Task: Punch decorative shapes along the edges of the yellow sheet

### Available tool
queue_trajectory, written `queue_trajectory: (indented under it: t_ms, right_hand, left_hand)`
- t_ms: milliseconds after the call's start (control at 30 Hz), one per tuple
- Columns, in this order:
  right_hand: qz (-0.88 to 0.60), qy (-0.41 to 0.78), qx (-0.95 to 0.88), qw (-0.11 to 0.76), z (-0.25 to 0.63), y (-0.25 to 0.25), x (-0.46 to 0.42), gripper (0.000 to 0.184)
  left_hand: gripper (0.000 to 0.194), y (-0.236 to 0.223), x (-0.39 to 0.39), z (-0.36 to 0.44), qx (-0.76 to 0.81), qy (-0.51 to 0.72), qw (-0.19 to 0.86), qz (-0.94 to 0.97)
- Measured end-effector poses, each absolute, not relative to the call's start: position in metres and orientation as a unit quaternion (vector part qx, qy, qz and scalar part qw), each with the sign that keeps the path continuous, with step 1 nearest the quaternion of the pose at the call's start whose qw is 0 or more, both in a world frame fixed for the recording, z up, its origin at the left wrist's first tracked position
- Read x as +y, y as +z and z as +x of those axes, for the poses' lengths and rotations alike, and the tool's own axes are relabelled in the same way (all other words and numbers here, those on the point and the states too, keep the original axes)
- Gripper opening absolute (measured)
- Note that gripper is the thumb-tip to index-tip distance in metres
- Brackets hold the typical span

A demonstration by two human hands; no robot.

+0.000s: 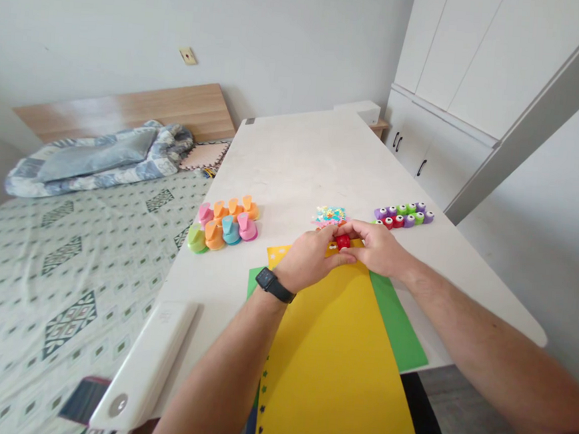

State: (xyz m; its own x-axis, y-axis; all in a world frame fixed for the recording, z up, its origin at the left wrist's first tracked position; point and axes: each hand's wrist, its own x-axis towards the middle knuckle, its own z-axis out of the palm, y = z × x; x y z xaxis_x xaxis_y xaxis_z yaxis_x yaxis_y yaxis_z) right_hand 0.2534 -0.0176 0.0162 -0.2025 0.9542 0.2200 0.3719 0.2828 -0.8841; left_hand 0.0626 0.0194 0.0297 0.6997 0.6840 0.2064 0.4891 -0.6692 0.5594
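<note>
1. The fingers of the right hand (384,250) grasp a small red punch (342,242), index finger on its far side and thumb on its near side.
2. The fingers of the left hand (309,255) bend in against the punch's left side, the thumb reaching across in front; whether they grip the punch or the paper under it, I cannot tell.
3. The red punch sits at the far edge of a yellow sheet (338,361), which has small cut-out holes along its left edge and a few along its far edge.
4. A green sheet (403,329) lies beneath the yellow one, showing on both sides.
5. Just beyond the hands is a pile of small coloured paper bits (330,215), blue, yellow and pink.
6. Near the right hand, small purple, green and red punches (410,218) stand in two rows.
7. Left of the hands stand larger punches (224,226) in pink, orange, green and blue.
8. A long white device (150,363) lies at the left edge of the white surface (294,157).
9. Farther left is a bed (109,270) with a patterned cover.
</note>
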Motion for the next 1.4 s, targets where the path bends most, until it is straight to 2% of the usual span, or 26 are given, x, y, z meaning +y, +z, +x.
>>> queue_trajectory:
  t_ms: [1400]
  right_hand:
    - [-0.493, 0.342, -0.686, 0.411, 0.2508, 0.0125, -0.0174, 0.03]
  left_hand:
    - [0.043, 0.0258, 0.0218, 0.0613, 0.322, 0.214, 0.259, 0.885]
